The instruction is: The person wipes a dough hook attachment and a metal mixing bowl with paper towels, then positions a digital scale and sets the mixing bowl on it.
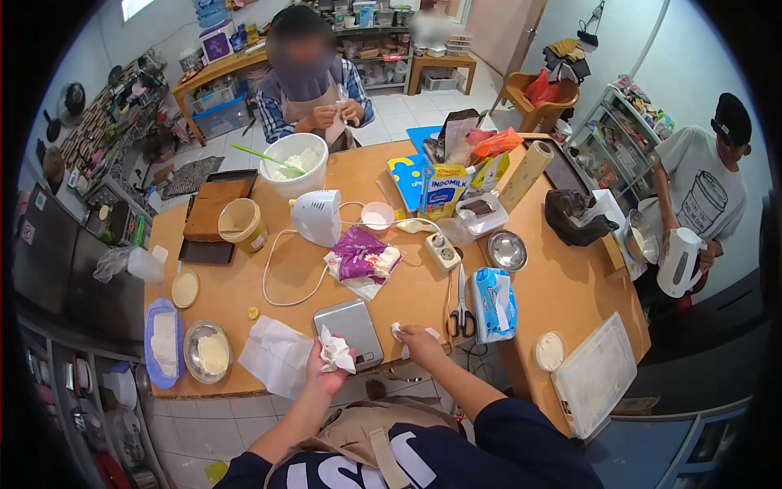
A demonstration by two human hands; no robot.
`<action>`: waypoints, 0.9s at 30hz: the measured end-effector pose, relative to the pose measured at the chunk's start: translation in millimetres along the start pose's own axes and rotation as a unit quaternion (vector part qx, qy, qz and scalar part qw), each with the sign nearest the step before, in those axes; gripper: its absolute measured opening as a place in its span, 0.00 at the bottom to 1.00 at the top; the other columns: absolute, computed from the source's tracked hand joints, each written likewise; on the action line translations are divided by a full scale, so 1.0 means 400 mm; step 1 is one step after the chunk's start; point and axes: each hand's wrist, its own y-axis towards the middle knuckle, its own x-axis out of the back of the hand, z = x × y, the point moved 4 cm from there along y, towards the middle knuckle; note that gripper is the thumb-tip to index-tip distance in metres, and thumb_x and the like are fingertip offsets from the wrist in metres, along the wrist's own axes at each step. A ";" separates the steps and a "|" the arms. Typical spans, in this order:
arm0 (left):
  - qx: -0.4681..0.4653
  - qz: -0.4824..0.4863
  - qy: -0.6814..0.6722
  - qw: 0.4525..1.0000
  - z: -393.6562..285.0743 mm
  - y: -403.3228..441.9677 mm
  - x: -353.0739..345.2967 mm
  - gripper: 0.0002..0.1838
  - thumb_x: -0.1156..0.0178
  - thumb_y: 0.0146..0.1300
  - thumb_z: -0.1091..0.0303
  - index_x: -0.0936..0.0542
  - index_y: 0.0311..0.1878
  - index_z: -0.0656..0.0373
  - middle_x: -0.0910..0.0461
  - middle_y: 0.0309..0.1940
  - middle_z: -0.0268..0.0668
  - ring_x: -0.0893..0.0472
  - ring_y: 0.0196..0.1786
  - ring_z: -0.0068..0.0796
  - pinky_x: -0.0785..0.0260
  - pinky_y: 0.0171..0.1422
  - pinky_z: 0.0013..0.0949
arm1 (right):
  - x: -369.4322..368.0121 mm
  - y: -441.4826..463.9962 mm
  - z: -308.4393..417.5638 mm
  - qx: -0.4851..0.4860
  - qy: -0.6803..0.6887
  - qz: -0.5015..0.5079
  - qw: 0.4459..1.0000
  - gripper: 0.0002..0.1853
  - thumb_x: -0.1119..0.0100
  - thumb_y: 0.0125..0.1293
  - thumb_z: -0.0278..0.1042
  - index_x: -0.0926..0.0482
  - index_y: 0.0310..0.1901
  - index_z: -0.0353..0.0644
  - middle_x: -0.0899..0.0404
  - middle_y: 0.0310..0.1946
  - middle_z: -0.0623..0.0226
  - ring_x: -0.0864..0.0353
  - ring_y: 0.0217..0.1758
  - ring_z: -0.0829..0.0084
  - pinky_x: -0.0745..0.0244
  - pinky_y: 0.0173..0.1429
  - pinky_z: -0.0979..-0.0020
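Observation:
My left hand (319,376) holds a crumpled white tissue (336,352) over the near edge of a grey kitchen scale (358,324). To its right, my right hand (423,349) pinches a small white piece, seemingly tissue (397,329), at the table's front edge. A sheet of white paper (273,352) lies left of the scale. Close to my right hand are black-handled scissors (462,319) and a blue pack of tissues (494,306). Beyond the scale rests an opened purple packet (362,254) with white contents.
A white hand mixer (318,218) and its cord lie mid-table near a power strip (442,253). A white bucket (314,175) stands at the back. At left are a metal bowl (195,371) and purple tub (149,342). Two people work across and at right, one holding a white kettle (681,261).

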 end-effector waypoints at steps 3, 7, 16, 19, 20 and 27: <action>-0.004 -0.021 0.009 1.000 0.001 0.003 -0.016 0.24 0.56 0.66 0.43 0.24 0.47 0.53 0.23 0.42 0.39 0.24 0.43 0.41 0.30 0.52 0.48 | 0.020 -0.012 -0.024 -0.010 0.024 0.031 0.999 0.11 0.47 0.54 0.23 0.19 0.39 0.42 0.21 0.41 0.63 0.23 0.46 0.61 0.27 0.49 0.65; 0.003 -0.011 0.007 1.000 0.006 0.009 -0.036 0.24 0.57 0.67 0.43 0.25 0.48 0.53 0.23 0.42 0.40 0.24 0.43 0.41 0.30 0.52 0.48 | 0.018 0.008 -0.036 -0.002 -0.020 0.001 1.000 0.09 0.45 0.52 0.25 0.19 0.35 0.45 0.21 0.37 0.69 0.22 0.44 0.67 0.26 0.45 0.68; -0.006 0.021 -0.012 1.000 0.003 0.012 -0.042 0.25 0.59 0.67 0.43 0.25 0.48 0.53 0.22 0.42 0.40 0.24 0.45 0.40 0.30 0.50 0.48 | 0.002 0.134 -0.121 0.014 -0.076 -0.089 0.993 0.07 0.39 0.45 0.27 0.19 0.29 0.46 0.21 0.33 0.70 0.21 0.37 0.66 0.25 0.40 0.67; -0.018 0.016 -0.024 0.999 -0.005 -0.006 -0.035 0.25 0.59 0.67 0.43 0.25 0.49 0.53 0.22 0.42 0.40 0.24 0.45 0.39 0.30 0.51 0.47 | 0.036 0.198 -0.146 -0.076 -0.053 -0.148 0.985 0.07 0.41 0.47 0.25 0.18 0.29 0.45 0.20 0.32 0.66 0.21 0.35 0.64 0.26 0.38 0.66; -0.025 0.013 -0.019 0.999 -0.010 -0.016 -0.031 0.25 0.59 0.67 0.44 0.25 0.49 0.54 0.22 0.42 0.39 0.24 0.45 0.39 0.30 0.51 0.47 | 0.038 0.221 -0.164 -0.121 -0.039 -0.161 0.979 0.06 0.41 0.49 0.25 0.18 0.30 0.44 0.19 0.33 0.65 0.20 0.34 0.64 0.26 0.38 0.66; -0.069 0.018 -0.041 0.997 -0.064 -0.082 -0.004 0.25 0.58 0.67 0.43 0.24 0.46 0.55 0.23 0.41 0.40 0.24 0.43 0.40 0.30 0.50 0.45 | -0.004 0.240 -0.319 -0.382 0.636 -0.207 0.638 0.07 0.46 0.61 0.25 0.18 0.32 0.34 0.19 0.28 0.66 0.19 0.35 0.67 0.25 0.36 0.68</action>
